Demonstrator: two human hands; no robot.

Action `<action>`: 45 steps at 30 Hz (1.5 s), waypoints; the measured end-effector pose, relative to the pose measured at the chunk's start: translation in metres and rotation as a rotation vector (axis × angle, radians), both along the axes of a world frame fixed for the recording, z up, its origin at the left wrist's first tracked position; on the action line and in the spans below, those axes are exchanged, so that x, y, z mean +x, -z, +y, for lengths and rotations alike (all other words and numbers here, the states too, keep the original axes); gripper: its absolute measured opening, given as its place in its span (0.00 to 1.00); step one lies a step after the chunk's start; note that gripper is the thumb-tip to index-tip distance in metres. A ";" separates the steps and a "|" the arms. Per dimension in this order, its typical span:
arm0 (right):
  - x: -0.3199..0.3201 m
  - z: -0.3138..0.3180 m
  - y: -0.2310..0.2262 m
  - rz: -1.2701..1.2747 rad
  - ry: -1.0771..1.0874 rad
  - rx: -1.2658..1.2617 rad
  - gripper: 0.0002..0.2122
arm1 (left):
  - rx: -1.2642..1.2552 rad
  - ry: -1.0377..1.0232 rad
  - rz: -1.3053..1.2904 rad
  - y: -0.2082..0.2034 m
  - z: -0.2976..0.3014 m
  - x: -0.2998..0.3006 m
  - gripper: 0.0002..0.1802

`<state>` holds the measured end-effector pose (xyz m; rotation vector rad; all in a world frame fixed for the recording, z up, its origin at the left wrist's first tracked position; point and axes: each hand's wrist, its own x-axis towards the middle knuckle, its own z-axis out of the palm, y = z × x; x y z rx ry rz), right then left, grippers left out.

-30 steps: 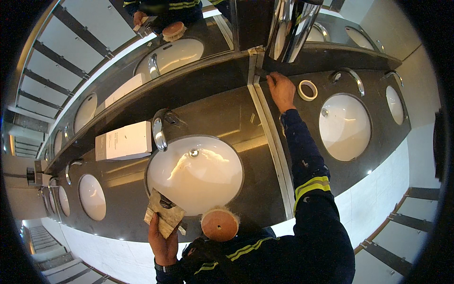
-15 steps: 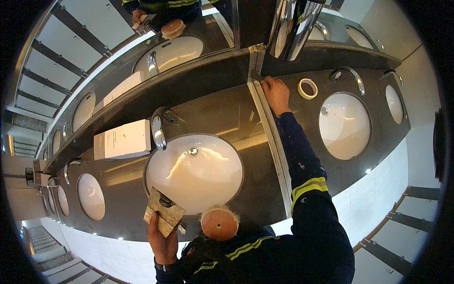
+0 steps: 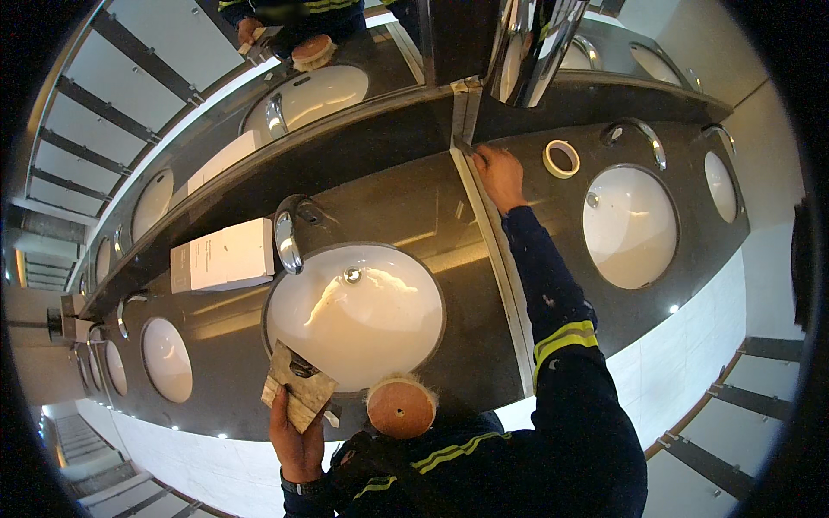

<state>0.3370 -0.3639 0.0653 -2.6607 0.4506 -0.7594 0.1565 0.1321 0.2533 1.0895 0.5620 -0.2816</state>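
Observation:
My left hand (image 3: 298,445) grips a small stained board (image 3: 298,393) with a dab of dark paste on it, held over the near rim of the middle sink (image 3: 294,298). A strip of light masking tape (image 3: 498,259) runs front to back across the dark countertop and continues up the backsplash. At its far end, my right hand (image 3: 499,177) is closed on a small scraper (image 3: 463,147), its blade against the taped line where counter and backsplash meet. My fingers hide most of the scraper. A round brush (image 3: 401,410) with a wooden back and pale bristles is by the near counter edge.
A roll of masking tape (image 3: 550,167) lies right of my right hand, near another sink (image 3: 630,229). Left of the curved chrome faucet (image 3: 288,242) stands a white box (image 3: 229,256). A mirror (image 3: 207,112) rises behind the backsplash; a chrome cylinder (image 3: 531,60) hangs at the top.
My right hand and the scraper have shifted slightly toward me along the taped line. The left hand with the board stays in place.

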 end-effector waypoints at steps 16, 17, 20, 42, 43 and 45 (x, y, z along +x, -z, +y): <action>-0.005 -0.007 -0.018 -0.074 0.064 0.008 0.10 | -0.033 -0.023 0.040 -0.004 -0.005 0.002 0.23; -0.008 -0.005 -0.019 -0.076 0.116 0.060 0.11 | -0.022 -0.024 0.048 -0.005 -0.006 0.001 0.24; -0.025 0.012 0.012 -0.128 0.201 0.607 0.11 | -0.040 -0.026 0.013 -0.007 -0.006 0.002 0.24; 0.024 0.025 0.032 -0.146 0.116 1.470 0.07 | -0.059 -0.018 -0.028 -0.015 0.001 -0.001 0.24; 0.025 0.019 0.038 -0.156 0.123 1.493 0.07 | -0.056 -0.011 -0.028 -0.016 0.001 0.000 0.24; 0.031 0.013 0.043 -0.166 0.128 1.550 0.07 | -0.039 -0.004 -0.036 -0.017 0.001 0.000 0.24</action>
